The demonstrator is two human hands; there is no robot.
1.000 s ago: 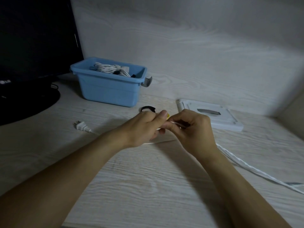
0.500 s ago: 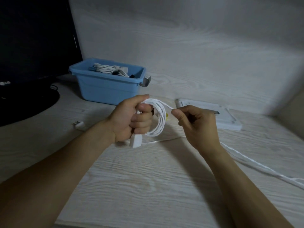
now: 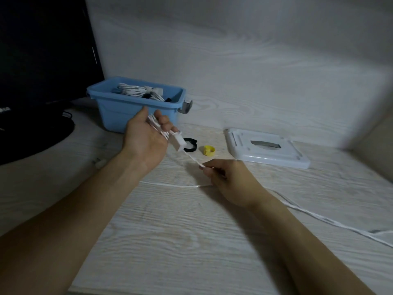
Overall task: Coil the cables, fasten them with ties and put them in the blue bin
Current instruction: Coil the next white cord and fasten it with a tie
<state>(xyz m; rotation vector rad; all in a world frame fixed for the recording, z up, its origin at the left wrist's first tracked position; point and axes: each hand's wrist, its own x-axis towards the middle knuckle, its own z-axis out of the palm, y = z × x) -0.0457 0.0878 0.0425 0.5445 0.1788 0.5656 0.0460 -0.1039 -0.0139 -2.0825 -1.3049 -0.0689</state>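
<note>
My left hand (image 3: 146, 139) is raised in front of the blue bin (image 3: 119, 116), palm toward me, with loops of white cable (image 3: 158, 126) wound round its fingers and a white connector block (image 3: 177, 142) hanging at the little-finger side. The cable runs from the block down to my right hand (image 3: 225, 179), which pinches it between thumb and fingertips. The rest of the cable (image 3: 319, 218) trails over the desk to the right edge. A black tie (image 3: 190, 144) and a yellow tie (image 3: 209, 150) lie beside the bin. Coiled white cables (image 3: 138, 91) lie in the bin.
A white flat lid-like tray (image 3: 268, 152) lies at the right by the wall. A dark monitor (image 3: 42, 50) on a round black base (image 3: 32, 133) fills the left. A small white plug (image 3: 100, 163) peeks out beside my left forearm. The desk's front edge runs along the bottom.
My left hand turned palm up and opened out with the loops round its fingers. My right hand moved down and right, drawing the cable taut. The ties came into view.
</note>
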